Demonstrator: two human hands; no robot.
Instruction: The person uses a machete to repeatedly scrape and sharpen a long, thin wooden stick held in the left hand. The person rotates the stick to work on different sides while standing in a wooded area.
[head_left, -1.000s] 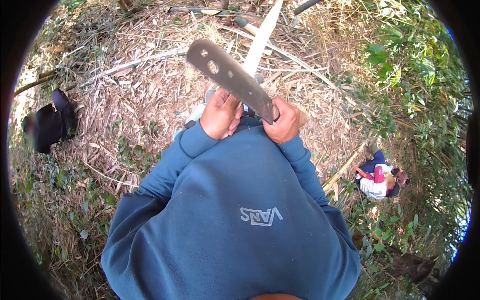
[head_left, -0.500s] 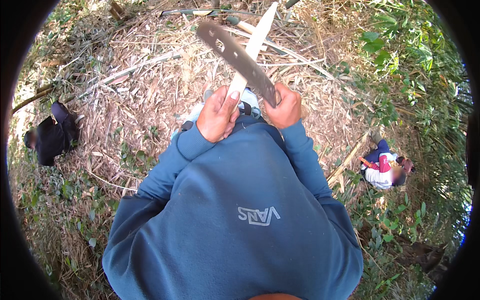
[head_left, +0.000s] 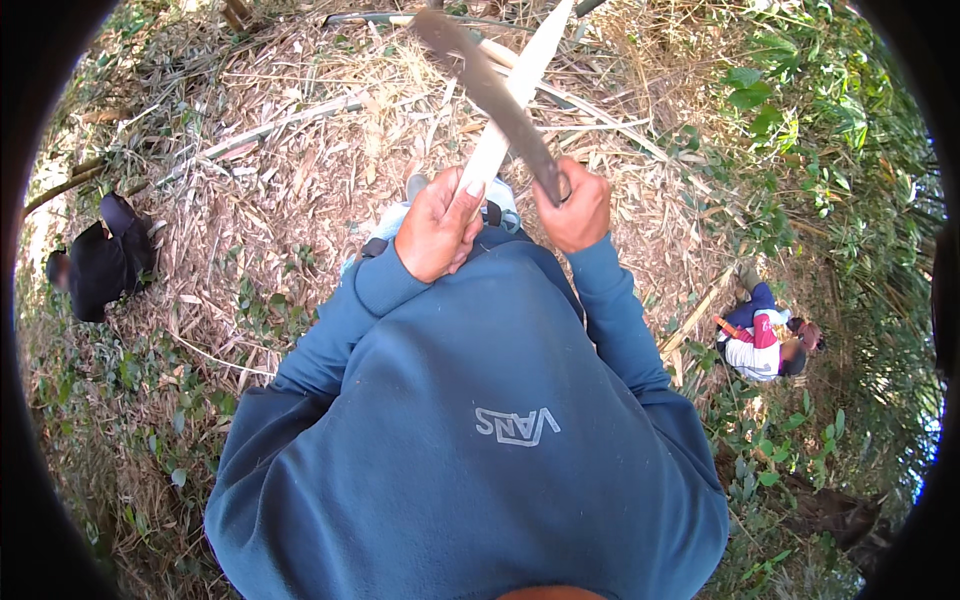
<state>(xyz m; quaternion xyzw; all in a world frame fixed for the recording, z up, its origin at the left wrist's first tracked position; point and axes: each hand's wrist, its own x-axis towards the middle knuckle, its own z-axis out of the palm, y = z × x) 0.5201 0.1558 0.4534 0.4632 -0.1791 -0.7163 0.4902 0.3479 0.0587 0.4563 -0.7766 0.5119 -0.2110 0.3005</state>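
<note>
My left hand [head_left: 437, 228] is closed around the lower end of a pale split bamboo strip [head_left: 488, 158], its thumb lying along the strip. Away from me the strip rises to a narrow tip at the top of the view. In the fist of my right hand [head_left: 578, 208] is a machete [head_left: 500, 105] with a broad, dark, worn blade; its handle is mostly hidden by the fingers. The blade slants up to the left and crosses over the strip, blurred toward its tip. Whether the two touch I cannot tell.
Dry leaves and bamboo litter cover the ground, with a long cut bamboo piece [head_left: 270, 132] beyond my hands. One person in dark clothes [head_left: 105, 262] is at the left, another in a white and red top [head_left: 755, 345] at the right. Green bushes [head_left: 810, 110] line the right side.
The machete has swung to a steeper angle, its blade seen more edge-on and farther up the strip. My right hand has shifted slightly right; the strip's tip leans a little more right.
</note>
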